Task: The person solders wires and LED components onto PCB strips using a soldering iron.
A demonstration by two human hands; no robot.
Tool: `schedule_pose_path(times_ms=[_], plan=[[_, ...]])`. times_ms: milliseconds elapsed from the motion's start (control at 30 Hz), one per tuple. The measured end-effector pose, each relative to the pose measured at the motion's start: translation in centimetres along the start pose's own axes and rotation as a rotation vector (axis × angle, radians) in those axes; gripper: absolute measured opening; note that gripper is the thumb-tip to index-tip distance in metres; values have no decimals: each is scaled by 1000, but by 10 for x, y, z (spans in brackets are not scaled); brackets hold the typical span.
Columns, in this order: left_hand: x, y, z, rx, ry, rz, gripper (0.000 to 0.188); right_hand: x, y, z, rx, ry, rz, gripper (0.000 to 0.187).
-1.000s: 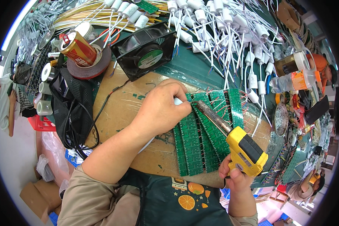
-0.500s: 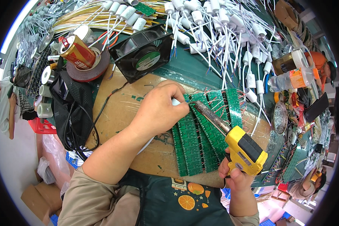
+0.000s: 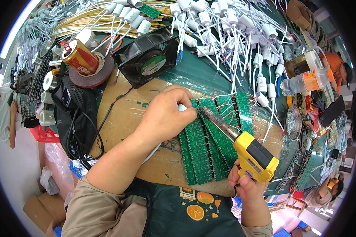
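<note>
My left hand (image 3: 166,112) is closed in a pinch around a white cable (image 3: 182,107), whose tail comes out below my wrist. Its fingertips are at the top end of the green circuit board panels (image 3: 197,154), which lie fanned in overlapping strips with thin red and white wires between them. In my right hand (image 3: 245,181) is a yellow and black soldering gun (image 3: 257,156), held by its handle. The gun's dark, scorched barrel points up and left, its tip beside my left fingertips. Whatever lies right at the tip is too small to make out.
Behind the boards lies a heap of white cylindrical parts with cables (image 3: 233,35). A black fan (image 3: 146,57) stands beyond my left hand, near a can (image 3: 81,59) inside a tape roll. A black mesh bag (image 3: 75,114) is at left, a plastic bottle (image 3: 304,83) at right.
The soldering gun and my right hand have shifted slightly left, and my left hand a touch left too. Both grips look the same.
</note>
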State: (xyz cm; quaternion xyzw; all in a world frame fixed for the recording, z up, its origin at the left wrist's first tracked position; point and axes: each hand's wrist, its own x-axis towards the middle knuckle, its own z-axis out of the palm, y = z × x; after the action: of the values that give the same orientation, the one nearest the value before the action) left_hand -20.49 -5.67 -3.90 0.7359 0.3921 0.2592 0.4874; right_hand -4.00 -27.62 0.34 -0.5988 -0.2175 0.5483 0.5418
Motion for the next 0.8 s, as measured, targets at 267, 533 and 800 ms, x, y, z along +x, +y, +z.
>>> schedule_pose_path(times_ms=[267, 533, 800], plan=[[2, 2, 3, -17, 1, 3, 10, -4, 7, -10, 141, 4, -112, 78], [-1, -1, 2, -103, -2, 23, 10, -12, 6, -45, 130, 202, -307, 78], [-1, 3, 4, -59, 32, -53, 8, -33, 1, -114, -26, 572, -687, 69]])
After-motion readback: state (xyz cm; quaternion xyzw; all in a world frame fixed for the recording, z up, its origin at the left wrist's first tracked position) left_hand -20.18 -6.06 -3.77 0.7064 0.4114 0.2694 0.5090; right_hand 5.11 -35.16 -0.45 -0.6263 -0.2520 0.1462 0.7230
